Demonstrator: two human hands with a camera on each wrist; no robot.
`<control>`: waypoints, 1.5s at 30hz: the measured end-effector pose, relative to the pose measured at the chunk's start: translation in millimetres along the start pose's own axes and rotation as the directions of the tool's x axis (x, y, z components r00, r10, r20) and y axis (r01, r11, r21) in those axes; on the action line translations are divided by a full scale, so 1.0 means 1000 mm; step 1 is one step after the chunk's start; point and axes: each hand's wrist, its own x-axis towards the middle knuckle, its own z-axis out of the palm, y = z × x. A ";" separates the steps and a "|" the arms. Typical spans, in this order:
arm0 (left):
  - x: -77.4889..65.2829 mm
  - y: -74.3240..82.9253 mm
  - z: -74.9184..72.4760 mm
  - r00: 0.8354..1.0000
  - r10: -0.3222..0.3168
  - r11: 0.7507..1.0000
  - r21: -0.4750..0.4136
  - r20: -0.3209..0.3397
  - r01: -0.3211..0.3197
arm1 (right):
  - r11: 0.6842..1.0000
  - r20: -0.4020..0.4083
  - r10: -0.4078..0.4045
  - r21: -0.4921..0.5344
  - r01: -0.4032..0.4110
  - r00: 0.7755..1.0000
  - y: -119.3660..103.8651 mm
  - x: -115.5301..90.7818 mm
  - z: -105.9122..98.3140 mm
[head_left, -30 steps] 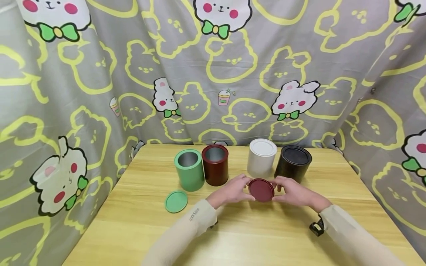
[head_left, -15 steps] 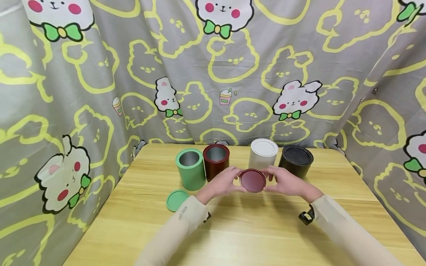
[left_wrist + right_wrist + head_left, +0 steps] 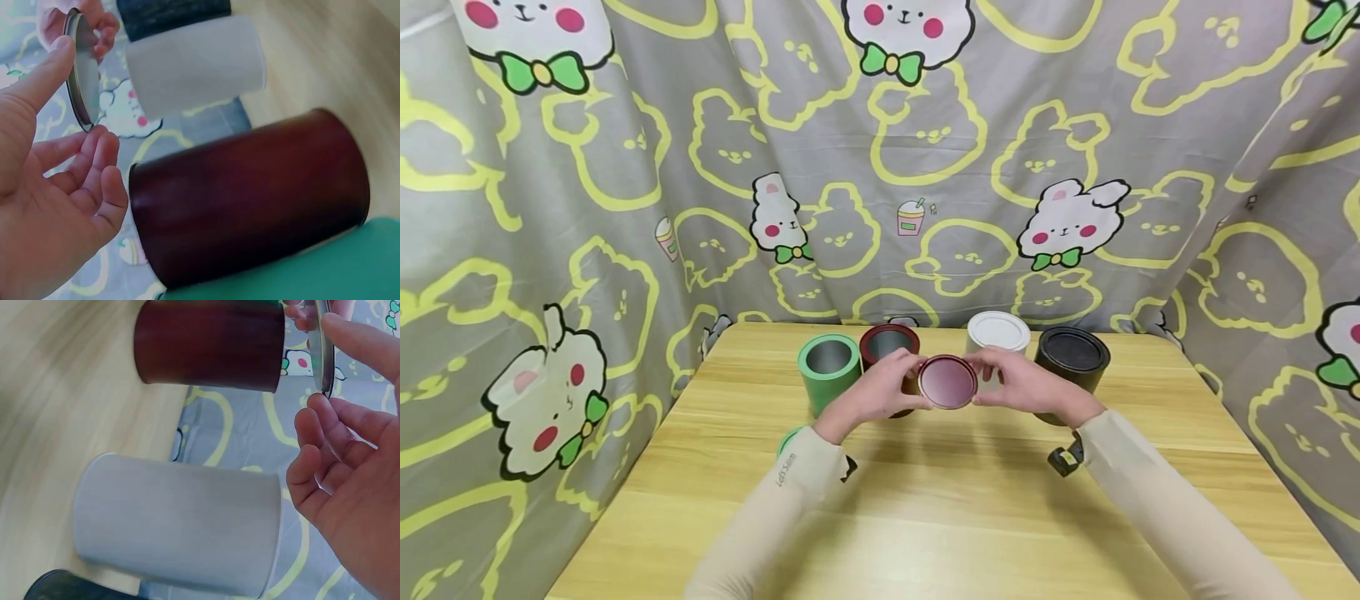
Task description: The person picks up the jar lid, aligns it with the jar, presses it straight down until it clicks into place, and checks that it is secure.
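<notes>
Between my two hands a round dark red lid is held up above the table, its red face toward the head camera. My left hand pinches its left edge between thumb and fingertips, and my right hand pinches the right edge the same way. Both wrist views show the lid edge-on, with a metallic underside. Just behind the left hand stands the dark red canister, uncovered and partly hidden. Beside it is the green canister, also uncovered, with a grey interior.
A white canister with its lid on stands behind my right hand. To its right is a black canister, lidded too. The green lid lies on the wooden table, mostly covered by my left sleeve. A patterned curtain hangs behind.
Both hands have carried the red lid up, left and farther back, toward the dark red canister. The left sleeve now covers most of the green lid.
</notes>
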 end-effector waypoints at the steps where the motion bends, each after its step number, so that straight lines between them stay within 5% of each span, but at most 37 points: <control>1: -0.001 -0.001 -0.003 1.000 -0.001 1.000 -0.002 -0.006 0.001 | 1.000 -0.005 -0.008 -0.005 0.008 1.000 -0.001 0.003 -0.001; 14: -0.007 -0.016 -0.032 0.997 -0.070 0.997 0.020 -0.038 0.071 | 1.000 -0.028 -0.011 -0.029 0.010 1.000 -0.016 0.042 -0.004; 24: -0.010 -0.030 -0.041 0.992 -0.122 0.992 -0.041 -0.018 0.121 | 0.997 0.006 0.062 0.044 -0.062 0.998 -0.013 0.060 0.002; 45: -0.001 -0.058 -0.055 0.974 -0.220 0.975 -0.020 0.045 0.221 | 0.978 0.017 0.111 0.178 -0.112 0.994 -0.003 0.092 0.020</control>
